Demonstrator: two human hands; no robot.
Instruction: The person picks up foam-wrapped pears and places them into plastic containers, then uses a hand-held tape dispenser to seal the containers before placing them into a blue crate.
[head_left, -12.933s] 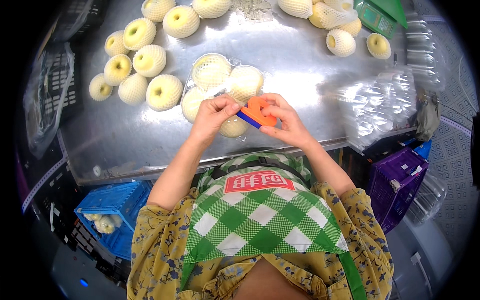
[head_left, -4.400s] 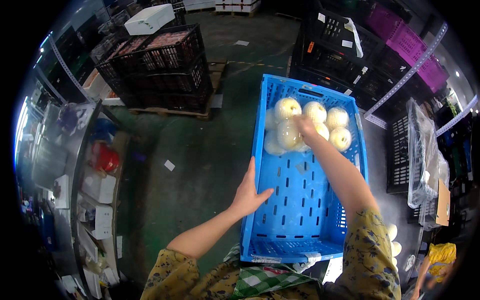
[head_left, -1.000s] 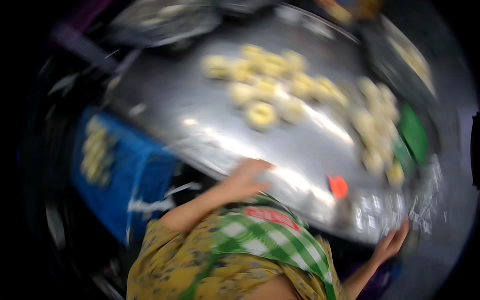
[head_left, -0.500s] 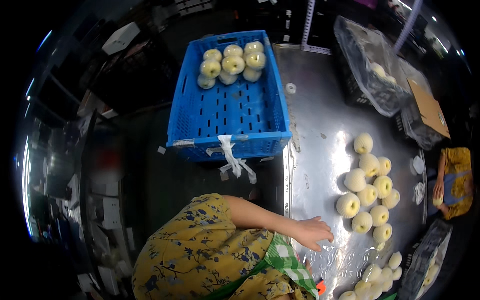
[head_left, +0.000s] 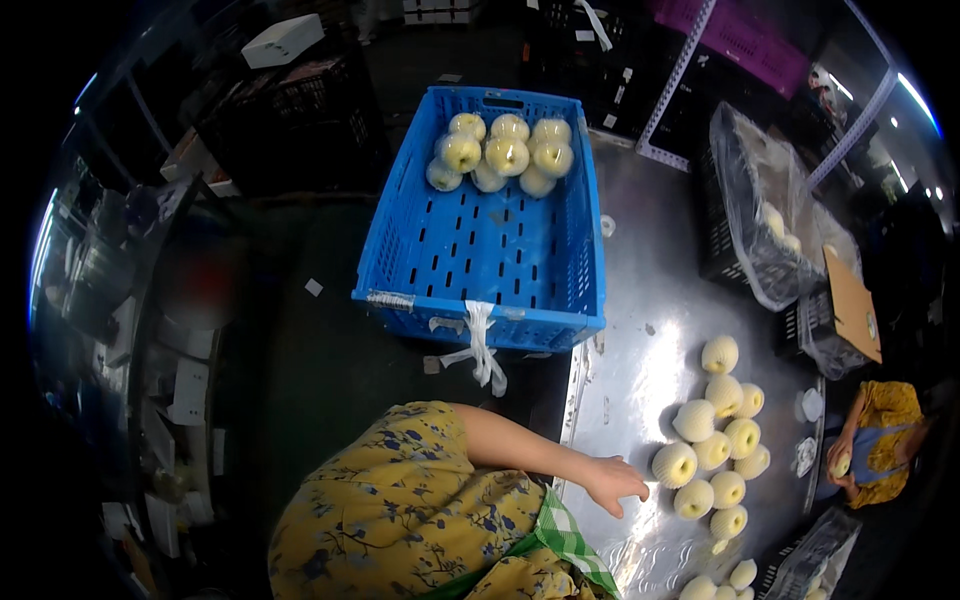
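My left hand (head_left: 614, 484) reaches across the near left part of a metal table, palm down. It holds nothing, its fingers stretched out and the thumb apart. Just beyond its fingertips lies a group of pale yellow round fruits (head_left: 712, 450) in white foam nets. The nearest netted fruit (head_left: 674, 465) is a short gap from the fingers. Clear moulded plastic (head_left: 640, 568) lies on the metal below the hand, partly cut off by the frame. More pale fruits (head_left: 700, 590) show at the lower edge. My right hand is out of view.
A blue crate (head_left: 400, 235) at the table's left holds several film-wrapped fruits (head_left: 507, 157) at its far end. Lined dark crates (head_left: 735, 235) and a cardboard flap (head_left: 852, 305) stand at the far right. A co-worker (head_left: 880, 440) holds a fruit beyond the right edge.
The whole view has shifted, so the table's things sit lower. My left hand has come closer to the netted fruits, its fingers less spread. The co-worker now has both hands at a fruit.
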